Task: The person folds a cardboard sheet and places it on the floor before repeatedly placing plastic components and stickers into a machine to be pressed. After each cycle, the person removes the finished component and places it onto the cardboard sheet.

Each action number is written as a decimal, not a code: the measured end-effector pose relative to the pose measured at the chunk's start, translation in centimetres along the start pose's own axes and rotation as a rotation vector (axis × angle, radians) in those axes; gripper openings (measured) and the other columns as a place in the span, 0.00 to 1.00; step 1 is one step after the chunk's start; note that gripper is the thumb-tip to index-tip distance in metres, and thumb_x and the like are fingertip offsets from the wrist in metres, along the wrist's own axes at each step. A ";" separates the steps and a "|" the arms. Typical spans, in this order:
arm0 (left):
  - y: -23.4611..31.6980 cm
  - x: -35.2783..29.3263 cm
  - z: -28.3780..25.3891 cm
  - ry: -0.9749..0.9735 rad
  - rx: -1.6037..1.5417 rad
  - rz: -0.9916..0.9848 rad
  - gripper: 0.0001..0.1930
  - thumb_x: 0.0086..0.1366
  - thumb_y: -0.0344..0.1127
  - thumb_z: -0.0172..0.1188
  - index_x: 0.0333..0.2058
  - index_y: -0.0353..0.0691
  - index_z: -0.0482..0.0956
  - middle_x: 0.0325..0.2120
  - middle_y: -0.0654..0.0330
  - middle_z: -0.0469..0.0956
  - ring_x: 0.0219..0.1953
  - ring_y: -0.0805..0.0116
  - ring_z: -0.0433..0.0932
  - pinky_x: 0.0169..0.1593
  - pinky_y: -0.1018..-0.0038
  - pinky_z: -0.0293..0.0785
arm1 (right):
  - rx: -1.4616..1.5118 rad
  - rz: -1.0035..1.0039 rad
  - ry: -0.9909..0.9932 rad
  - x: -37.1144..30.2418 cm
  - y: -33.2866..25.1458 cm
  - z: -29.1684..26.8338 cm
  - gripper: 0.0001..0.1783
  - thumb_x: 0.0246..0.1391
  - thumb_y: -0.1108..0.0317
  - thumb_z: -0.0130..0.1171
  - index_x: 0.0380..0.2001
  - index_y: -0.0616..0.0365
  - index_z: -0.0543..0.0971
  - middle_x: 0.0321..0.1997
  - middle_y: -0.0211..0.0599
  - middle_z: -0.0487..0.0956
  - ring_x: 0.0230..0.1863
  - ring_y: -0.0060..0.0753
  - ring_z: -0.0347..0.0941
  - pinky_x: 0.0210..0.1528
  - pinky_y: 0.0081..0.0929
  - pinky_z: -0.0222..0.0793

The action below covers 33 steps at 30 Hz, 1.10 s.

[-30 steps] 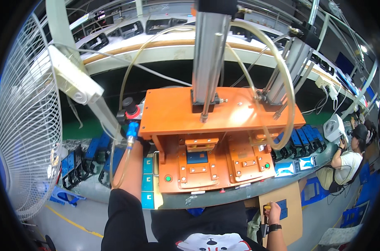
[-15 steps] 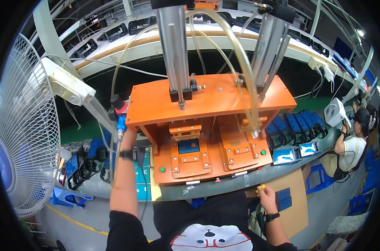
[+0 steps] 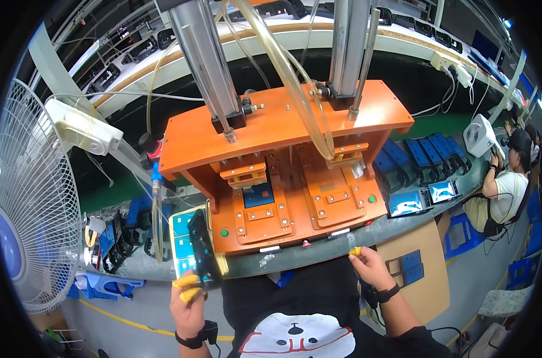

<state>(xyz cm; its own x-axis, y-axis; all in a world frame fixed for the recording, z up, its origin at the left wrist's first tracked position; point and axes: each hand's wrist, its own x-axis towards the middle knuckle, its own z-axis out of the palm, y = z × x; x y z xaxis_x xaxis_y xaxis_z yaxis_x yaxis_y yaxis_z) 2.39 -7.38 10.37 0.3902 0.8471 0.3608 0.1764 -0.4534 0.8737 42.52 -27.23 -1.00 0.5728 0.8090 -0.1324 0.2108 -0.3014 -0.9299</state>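
My left hand (image 3: 189, 305), with yellow finger cots on its fingertips, grips the lower end of a black plastic frame (image 3: 204, 247). The frame stands tilted in front of the left edge of an orange twin press (image 3: 283, 128). Behind it lies a tray of teal panels (image 3: 182, 235), partly covered by the frame. My right hand (image 3: 371, 265) is at the bench's front edge, right of centre. Its fingers, also with yellow cots, are curled together; anything between them is hidden. A dark blue panel (image 3: 258, 196) sits in the press's left fixture, while the right fixture (image 3: 330, 197) shows bare orange plates.
Several black frames with blue panels (image 3: 423, 156) stand on the bench at right, others (image 3: 113, 235) at left. A large fan (image 3: 35, 197) stands far left. Cardboard (image 3: 426, 286) with blue panels lies below right. A person (image 3: 504, 179) sits at far right.
My left hand has come back from beside the press's left side toward me, now with the black frame in it. My right hand has shifted slightly up and left. The view has tilted.
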 end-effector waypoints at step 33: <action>2.2 18.0 7.8 -0.709 0.589 0.511 0.41 0.51 0.58 0.70 0.55 0.33 0.72 0.53 0.46 0.71 0.60 0.44 0.65 0.65 0.54 0.57 | -0.381 -0.255 -0.234 -1.1 -4.3 3.1 0.16 0.56 0.60 0.64 0.28 0.64 0.75 0.29 0.47 0.77 0.32 0.51 0.75 0.35 0.38 0.72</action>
<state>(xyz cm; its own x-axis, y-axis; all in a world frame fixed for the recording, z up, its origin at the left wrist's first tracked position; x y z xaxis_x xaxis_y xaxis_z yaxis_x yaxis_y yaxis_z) 16.86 4.73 16.22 0.9476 0.2476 0.2018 0.1791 -0.9350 0.3060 38.56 -25.26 2.05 0.2821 0.9589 -0.0316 0.6195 -0.2072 -0.7572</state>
